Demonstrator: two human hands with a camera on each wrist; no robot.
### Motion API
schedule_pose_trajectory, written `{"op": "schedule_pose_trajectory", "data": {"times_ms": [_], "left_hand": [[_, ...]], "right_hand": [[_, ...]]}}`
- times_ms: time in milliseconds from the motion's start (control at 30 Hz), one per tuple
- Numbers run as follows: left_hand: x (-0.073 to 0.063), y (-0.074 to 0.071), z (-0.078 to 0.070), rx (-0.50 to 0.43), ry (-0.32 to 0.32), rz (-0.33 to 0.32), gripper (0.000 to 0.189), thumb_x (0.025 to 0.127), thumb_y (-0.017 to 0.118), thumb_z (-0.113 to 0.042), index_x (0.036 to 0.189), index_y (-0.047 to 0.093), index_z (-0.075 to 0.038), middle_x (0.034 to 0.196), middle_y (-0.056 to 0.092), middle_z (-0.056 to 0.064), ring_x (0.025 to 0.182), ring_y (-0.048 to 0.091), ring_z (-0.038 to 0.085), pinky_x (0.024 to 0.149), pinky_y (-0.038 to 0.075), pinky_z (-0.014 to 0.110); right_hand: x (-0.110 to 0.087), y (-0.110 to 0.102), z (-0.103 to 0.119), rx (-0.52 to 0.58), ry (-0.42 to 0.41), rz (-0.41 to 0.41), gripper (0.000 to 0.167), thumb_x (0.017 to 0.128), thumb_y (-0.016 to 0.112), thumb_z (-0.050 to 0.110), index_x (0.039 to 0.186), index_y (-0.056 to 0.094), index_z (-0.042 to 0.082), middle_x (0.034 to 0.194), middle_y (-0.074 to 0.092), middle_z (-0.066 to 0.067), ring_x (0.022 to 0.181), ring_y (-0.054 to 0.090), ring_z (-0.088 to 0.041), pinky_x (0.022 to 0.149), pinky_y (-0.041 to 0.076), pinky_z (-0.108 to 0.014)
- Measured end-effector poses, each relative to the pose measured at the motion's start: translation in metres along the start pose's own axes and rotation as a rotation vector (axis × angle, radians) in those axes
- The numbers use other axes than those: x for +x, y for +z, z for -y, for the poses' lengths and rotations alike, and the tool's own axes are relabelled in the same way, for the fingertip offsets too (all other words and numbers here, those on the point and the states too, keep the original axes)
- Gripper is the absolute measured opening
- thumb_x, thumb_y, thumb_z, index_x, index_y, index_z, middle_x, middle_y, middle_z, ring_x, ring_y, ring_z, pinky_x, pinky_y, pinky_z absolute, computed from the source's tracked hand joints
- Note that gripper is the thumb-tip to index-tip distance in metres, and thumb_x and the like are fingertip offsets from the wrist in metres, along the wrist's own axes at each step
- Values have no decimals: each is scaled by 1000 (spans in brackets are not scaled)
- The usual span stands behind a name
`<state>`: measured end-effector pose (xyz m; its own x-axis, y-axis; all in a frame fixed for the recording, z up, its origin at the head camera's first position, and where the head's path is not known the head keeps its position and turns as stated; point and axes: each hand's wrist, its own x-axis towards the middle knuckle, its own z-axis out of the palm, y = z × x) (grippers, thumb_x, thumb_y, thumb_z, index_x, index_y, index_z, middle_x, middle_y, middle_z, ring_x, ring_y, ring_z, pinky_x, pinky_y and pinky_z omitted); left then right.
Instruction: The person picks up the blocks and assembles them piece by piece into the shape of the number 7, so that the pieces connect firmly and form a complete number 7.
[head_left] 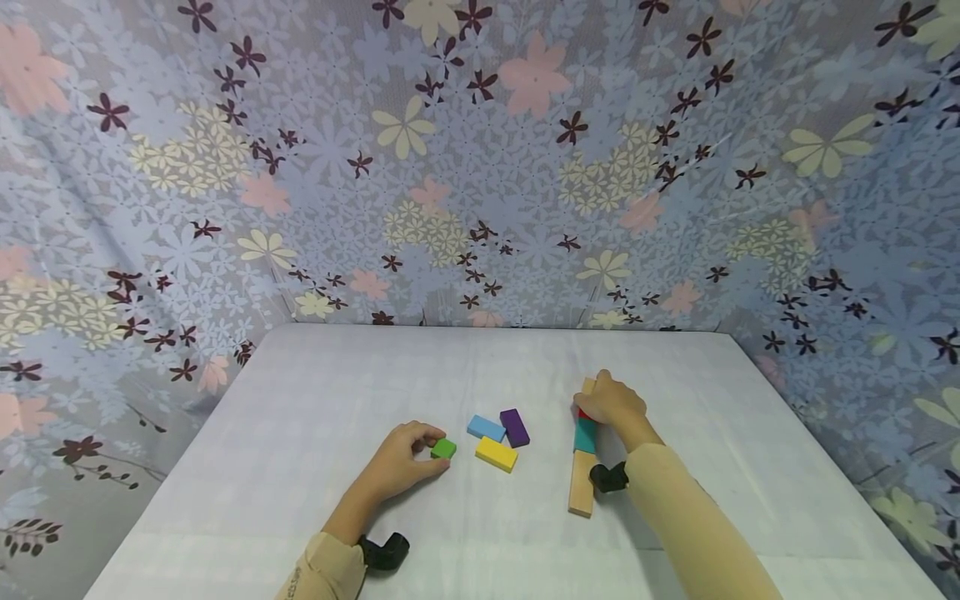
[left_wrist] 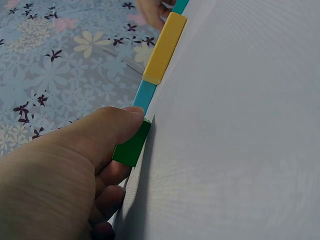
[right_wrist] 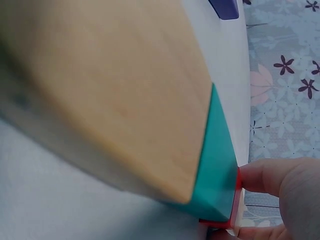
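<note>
My left hand (head_left: 406, 460) is at a small green block (head_left: 443, 449), with thumb and fingers curled round its sides. In the left wrist view the thumb lies against the green block (left_wrist: 133, 145), and the other fingers are partly hidden behind it. My right hand (head_left: 617, 403) pinches a red block (right_wrist: 236, 197) between thumb and fingers. That red block sits in a line of blocks, touching a teal block (head_left: 585, 435). Nearer me, a long plain wooden block (head_left: 581, 483) meets the teal one. Another wooden block (head_left: 588, 385) shows beyond the red, partly covered by the hand.
Between the hands lie a light blue block (head_left: 486, 428), a purple block (head_left: 514, 427) and a yellow block (head_left: 497, 454), close together. All rest on a white-covered table (head_left: 337, 367). A flowered cloth (head_left: 480, 167) hangs behind and at both sides.
</note>
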<state>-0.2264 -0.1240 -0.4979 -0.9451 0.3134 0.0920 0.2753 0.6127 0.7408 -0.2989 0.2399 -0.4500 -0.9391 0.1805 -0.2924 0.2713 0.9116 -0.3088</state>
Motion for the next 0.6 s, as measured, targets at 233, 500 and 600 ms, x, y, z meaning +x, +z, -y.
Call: {"op": "schedule_pose_trajectory", "data": {"times_ms": [233,500,600], "left_hand": [[0,0,1,4,5,-1,38,82,80,-33,114,69,-16,102,65,-6,98,55,11,90,50,37],[0,1,1,9,-1,-3,38,82,80,-33,114,69,-16,101,65,-6,99,56,12,91,50,38],[0,1,0,11,-5,-2,38,82,80,-33,114,69,-16,102,65,-6,99,56,12,91,50,38]], "right_hand": [[1,1,-2,-5,0,-10,79,91,52,46,145,29,-7,130,55,-32,113,57,-48,90,47,-57],[-1,1,10,8,-109,-115,79,93,52,54,149,33,1,145,44,-28,123,50,-53,96,43,-65],[-5,1,20,25,-164,-105,79,93,54,55,151,33,5,149,40,-27,126,48,-53,97,42,-66]]}}
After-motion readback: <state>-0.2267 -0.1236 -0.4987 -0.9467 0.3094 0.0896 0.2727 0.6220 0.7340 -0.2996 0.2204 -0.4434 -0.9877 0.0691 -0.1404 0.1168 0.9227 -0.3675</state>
